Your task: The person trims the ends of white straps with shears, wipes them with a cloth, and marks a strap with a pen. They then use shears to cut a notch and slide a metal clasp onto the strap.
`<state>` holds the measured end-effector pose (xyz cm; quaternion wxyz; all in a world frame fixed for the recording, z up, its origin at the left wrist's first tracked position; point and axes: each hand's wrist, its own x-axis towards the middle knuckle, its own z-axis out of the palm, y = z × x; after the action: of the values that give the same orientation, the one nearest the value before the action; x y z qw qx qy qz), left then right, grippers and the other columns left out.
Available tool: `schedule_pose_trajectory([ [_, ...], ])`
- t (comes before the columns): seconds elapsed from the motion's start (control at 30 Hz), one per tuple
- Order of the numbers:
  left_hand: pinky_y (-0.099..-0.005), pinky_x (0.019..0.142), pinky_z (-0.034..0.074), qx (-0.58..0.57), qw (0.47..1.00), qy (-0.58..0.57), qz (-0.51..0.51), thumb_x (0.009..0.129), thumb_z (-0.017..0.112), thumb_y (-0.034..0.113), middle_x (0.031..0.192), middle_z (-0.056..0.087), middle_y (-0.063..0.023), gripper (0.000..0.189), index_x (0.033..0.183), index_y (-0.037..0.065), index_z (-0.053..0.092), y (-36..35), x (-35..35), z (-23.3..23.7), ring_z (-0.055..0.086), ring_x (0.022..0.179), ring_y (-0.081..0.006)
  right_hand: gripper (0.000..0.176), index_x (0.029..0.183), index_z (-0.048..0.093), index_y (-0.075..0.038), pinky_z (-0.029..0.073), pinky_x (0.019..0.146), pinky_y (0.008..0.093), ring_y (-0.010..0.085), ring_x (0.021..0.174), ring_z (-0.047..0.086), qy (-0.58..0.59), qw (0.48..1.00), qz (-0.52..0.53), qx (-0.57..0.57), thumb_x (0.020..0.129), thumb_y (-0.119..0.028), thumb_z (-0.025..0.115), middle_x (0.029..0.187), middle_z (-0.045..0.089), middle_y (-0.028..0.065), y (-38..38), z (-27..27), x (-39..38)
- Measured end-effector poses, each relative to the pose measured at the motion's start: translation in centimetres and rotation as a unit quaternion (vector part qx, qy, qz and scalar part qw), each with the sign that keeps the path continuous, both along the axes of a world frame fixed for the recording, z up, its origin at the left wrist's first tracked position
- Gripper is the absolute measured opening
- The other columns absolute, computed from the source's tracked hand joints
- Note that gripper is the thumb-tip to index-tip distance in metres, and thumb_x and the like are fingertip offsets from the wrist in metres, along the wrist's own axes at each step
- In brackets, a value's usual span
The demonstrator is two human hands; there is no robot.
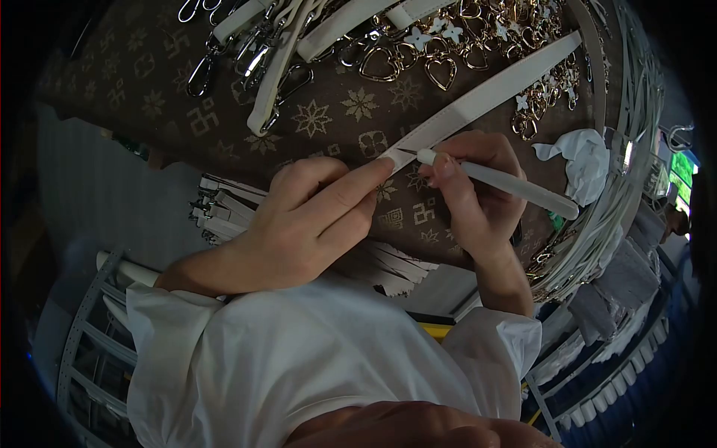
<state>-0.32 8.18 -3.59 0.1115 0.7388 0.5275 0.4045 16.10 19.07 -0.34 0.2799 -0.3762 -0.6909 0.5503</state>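
My left hand (310, 216) is closed on the lower end of a long white strap (489, 91) with stitched edges, the index finger pressed along it; the thumb is hidden. From that end the strap runs up and right across the patterned cloth. In my right hand (485, 187) is a white pen-shaped tool (515, 187) with a thin, dark pointed tip, pinched between thumb and fingers. Its tip is at the strap's surface, just right of my left fingertip; whether it touches is too small to tell.
A brown patterned cloth (314, 119) covers the table. Gold heart-shaped clasps (441, 73) and silver snap hooks (261, 56) with straps lie along the far side. Crumpled white material (585, 164) sits at right, beside a bundle of pale strips (597, 246). More straps (224, 209) hang at the near edge.
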Motion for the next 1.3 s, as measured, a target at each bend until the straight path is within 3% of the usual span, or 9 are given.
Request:
schedule_pose_trajectory([
  [0.07,-0.0296,0.066,0.042,-0.002,1.000,0.003,0.007,0.065,0.060,0.005,0.113,0.054,-0.0122,0.012,0.075,0.000,0.055,0.1,0.2,0.1,0.050,0.080,-0.0209,0.007,0.081,0.057,0.002,0.042,0.047,0.0192,0.0056,0.054,0.052,-0.006,1.000,0.000,-0.004,0.077,-0.001,0.061,0.065,0.059,0.0052,0.0,0.0,0.0],
  [0.13,-0.0299,0.066,0.043,-0.005,1.000,0.007,0.015,0.065,0.060,0.005,0.113,0.054,-0.0122,0.012,0.075,0.000,0.055,0.1,0.2,0.4,0.049,0.080,-0.0210,0.006,0.079,0.056,0.001,0.042,0.047,0.0221,0.0095,0.052,0.053,-0.021,0.994,0.049,0.093,0.076,0.000,0.061,0.065,0.058,0.0068,0.1,0.0,-0.2],
  [0.17,-0.0293,0.066,0.042,-0.028,1.000,-0.002,-0.001,0.063,0.062,-0.001,0.114,0.054,-0.0139,0.019,0.080,-0.001,0.053,0.1,0.0,0.8,0.048,0.080,-0.0227,0.006,0.079,0.056,0.001,0.042,0.047,0.0221,0.0095,0.052,0.053,-0.022,0.994,0.050,0.091,0.076,0.000,0.061,0.065,0.058,0.0068,0.0,-0.1,-0.4],
  [0.23,-0.0288,0.067,0.042,-0.048,0.999,-0.011,-0.019,0.061,0.064,-0.008,0.114,0.054,-0.0157,0.029,0.086,-0.003,0.051,0.1,0.0,1.2,0.048,0.080,-0.0243,0.006,0.077,0.055,0.000,0.042,0.047,0.0245,0.0125,0.052,0.053,-0.035,0.932,0.112,0.342,0.076,0.000,0.061,0.065,0.056,0.0081,-0.2,-0.4,-0.7],
  [0.3,-0.0298,0.069,0.042,-0.053,0.998,0.013,-0.018,0.061,0.063,-0.006,0.115,0.053,-0.0166,0.028,0.085,-0.003,0.050,0.2,0.0,1.3,0.047,0.081,-0.0253,0.007,0.077,0.054,0.000,0.042,0.047,0.0248,0.0121,0.054,0.052,-0.037,0.929,0.111,0.351,0.076,0.000,0.061,0.065,0.055,0.0082,-0.4,-0.3,-0.7],
  [0.37,-0.0299,0.069,0.042,-0.051,0.998,0.028,-0.023,0.061,0.063,-0.004,0.115,0.053,-0.0165,0.027,0.085,-0.003,0.050,0.2,-0.1,1.3,0.047,0.082,-0.0253,0.007,0.078,0.054,0.001,0.042,0.047,0.0237,0.0105,0.055,0.052,-0.035,0.994,0.055,0.092,0.076,-0.001,0.061,0.066,0.056,0.0076,-0.1,0.0,-0.1],
  [0.4,-0.0300,0.069,0.042,-0.049,0.997,0.042,-0.030,0.061,0.062,-0.002,0.115,0.053,-0.0164,0.026,0.084,-0.003,0.050,0.3,-0.1,1.3,0.047,0.082,-0.0253,0.006,0.078,0.055,0.002,0.041,0.047,0.0214,0.0079,0.054,0.052,0.019,0.998,0.033,0.052,0.078,-0.002,0.060,0.067,0.058,0.0058,0.1,-0.5,0.0],
  [1.2,-0.0289,0.069,0.041,-0.061,0.996,0.060,-0.031,0.067,0.060,0.001,0.116,0.052,-0.0151,0.019,0.083,-0.001,0.050,0.3,-0.1,1.6,0.046,0.082,-0.0244,0.005,0.080,0.055,0.003,0.041,0.049,0.0189,0.0051,0.056,0.052,0.009,0.999,0.005,-0.034,0.079,0.000,0.059,0.069,0.059,0.0049,-0.1,0.2,-0.3],
  [1.3,-0.0287,0.069,0.041,-0.063,0.995,0.066,-0.034,0.067,0.060,0.002,0.117,0.052,-0.0156,0.019,0.083,-0.002,0.050,0.3,-0.2,1.6,0.046,0.082,-0.0241,0.005,0.080,0.055,0.003,0.040,0.049,0.0188,0.0047,0.056,0.051,-0.003,0.999,0.036,0.030,0.079,0.000,0.058,0.069,0.058,0.0047,0.1,0.2,-0.2],
])
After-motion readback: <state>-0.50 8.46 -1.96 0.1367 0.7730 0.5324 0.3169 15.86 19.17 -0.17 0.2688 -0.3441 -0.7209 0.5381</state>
